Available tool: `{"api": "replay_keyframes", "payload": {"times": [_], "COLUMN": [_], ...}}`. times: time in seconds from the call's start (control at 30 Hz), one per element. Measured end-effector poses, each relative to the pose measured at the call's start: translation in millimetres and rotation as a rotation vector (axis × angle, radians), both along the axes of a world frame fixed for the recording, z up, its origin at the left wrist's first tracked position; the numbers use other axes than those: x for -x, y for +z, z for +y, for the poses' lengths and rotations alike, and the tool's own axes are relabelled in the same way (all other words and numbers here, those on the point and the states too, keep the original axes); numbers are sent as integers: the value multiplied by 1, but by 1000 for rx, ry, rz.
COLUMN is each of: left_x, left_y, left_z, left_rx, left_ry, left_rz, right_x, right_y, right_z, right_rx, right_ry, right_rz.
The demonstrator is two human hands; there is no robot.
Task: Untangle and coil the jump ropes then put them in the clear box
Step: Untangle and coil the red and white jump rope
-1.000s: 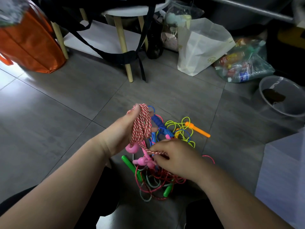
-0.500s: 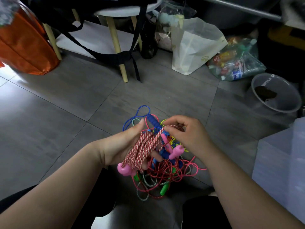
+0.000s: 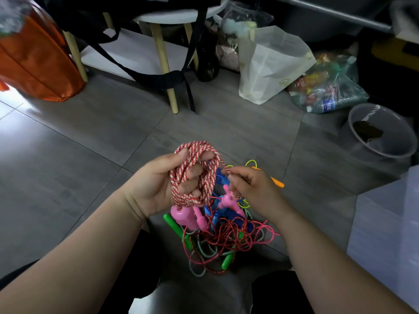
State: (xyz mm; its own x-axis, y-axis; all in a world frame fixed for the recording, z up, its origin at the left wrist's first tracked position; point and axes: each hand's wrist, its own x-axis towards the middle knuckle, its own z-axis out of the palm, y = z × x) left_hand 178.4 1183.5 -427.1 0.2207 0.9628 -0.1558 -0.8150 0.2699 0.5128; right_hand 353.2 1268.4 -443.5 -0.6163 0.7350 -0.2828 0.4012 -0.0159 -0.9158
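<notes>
A red-and-white jump rope (image 3: 199, 175) is wound in several loops around my left hand (image 3: 163, 184), palm up above the floor. Its pink handle (image 3: 182, 217) hangs below that hand. My right hand (image 3: 254, 189) pinches the rope's free end just right of the coil, and the second pink handle (image 3: 227, 200) dangles under its fingers. Beneath both hands lies a tangled pile of jump ropes (image 3: 224, 241): red, pink, grey, blue and yellow cords with green handles (image 3: 176, 230) and an orange handle (image 3: 276, 182). The clear box (image 3: 385, 234) stands at the right edge.
A grey plastic basin (image 3: 381, 134) sits on the tiled floor at the right. Behind are a white paper bag (image 3: 269, 64), a clear bag of bottles (image 3: 326, 89), a white stool with wooden legs (image 3: 165, 64) draped with black straps, and an orange bag (image 3: 36, 64).
My left hand has turned palm up and risen with the coil. My right hand has carried the rope's end over the coil and down to its right side.
</notes>
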Motion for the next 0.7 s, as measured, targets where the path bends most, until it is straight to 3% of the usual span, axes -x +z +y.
{"api": "replay_keyframes", "payload": {"times": [0.13,0.23,0.4,0.47,0.57,0.7], "left_x": [-3,1,8,10,4,-14], "left_y": [3,5,8,10,8,4], "left_z": [10,10,15,13,11,9], "left_rx": [30,90,237,221,270,265], "left_ry": [173,436,658,680,657,408], "left_rz": [2,131,272,365,690,1020], "right_x": [-1,2,1,1,4,6], "right_y": [-8,-12,-17,-16,-12,2], "right_z": [-4,-11,-17,-17,-19,-22], "right_rx": [5,77,34,39,8,-104], "right_ry": [106,181,360,392,397,396], "right_rz": [-123,-182,-303,-303,-262,-218]}}
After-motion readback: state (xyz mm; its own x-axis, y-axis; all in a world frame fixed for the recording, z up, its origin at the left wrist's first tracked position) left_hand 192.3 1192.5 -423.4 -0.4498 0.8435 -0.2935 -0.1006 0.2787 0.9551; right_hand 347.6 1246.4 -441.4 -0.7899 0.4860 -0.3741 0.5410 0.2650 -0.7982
